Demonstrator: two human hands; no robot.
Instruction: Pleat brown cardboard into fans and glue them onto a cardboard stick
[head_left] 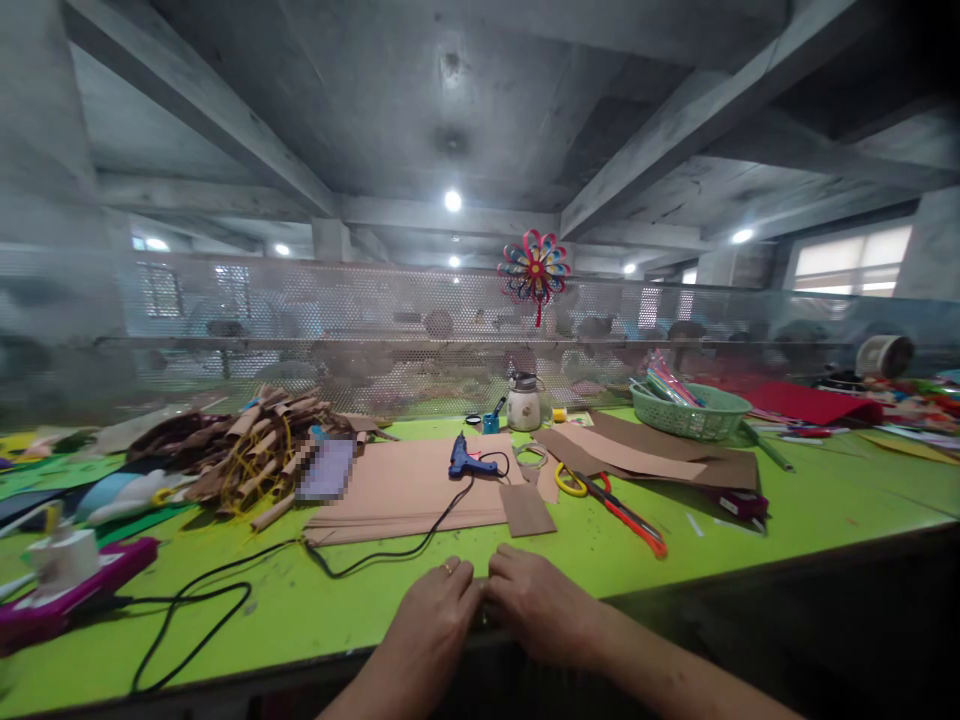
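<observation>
My left hand [441,618] and my right hand [534,598] are close together at the front edge of the green table [360,605]. Both have their fingers curled in, knuckles upward, and the left wears a ring. Whatever lies between or under the fingers is hidden. Beyond them a blue glue gun [469,462] rests on a stack of brown cardboard sheets [405,490], its black cord running left. A small cardboard piece [527,510] lies in front of my right hand. To the right are yellow-handled scissors [574,482] and an orange-and-black cutter [634,525].
A heap of rolled cardboard pieces [262,450] with yellow string is at left, near a purple power strip [112,570]. Farther back stand a white jar [523,405] and a green basket [690,412]. Brown sheets [652,450] lie right. A perforated screen [390,350] borders the back.
</observation>
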